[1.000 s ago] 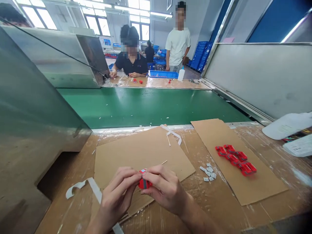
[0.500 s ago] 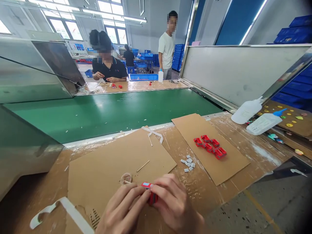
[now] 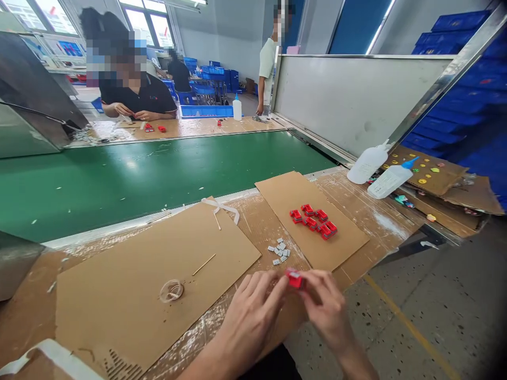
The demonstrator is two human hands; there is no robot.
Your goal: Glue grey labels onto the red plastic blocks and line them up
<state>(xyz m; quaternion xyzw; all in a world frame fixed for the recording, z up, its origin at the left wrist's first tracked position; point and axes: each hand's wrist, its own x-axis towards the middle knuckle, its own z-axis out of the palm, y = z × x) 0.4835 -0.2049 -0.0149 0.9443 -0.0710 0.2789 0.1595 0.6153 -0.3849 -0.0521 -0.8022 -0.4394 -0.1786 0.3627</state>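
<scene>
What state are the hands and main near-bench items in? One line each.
Red piece, held at fingertips.
Left hand, closed on it.
Right hand, closed on it.
Right cardboard, lying flat.
Other red pieces, grouped on it.
Left cardboard, flat, surface torn at near end.
Stick, lying on left cardboard.
Grey tiles, loose, bunched together.
Blue-tipped bottle, tip fitted; whether upright unclear.

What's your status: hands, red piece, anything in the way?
Left hand, right hand both holding red piece. Small gray tiles just beyond. No obstruction seen at the hands.
</scene>
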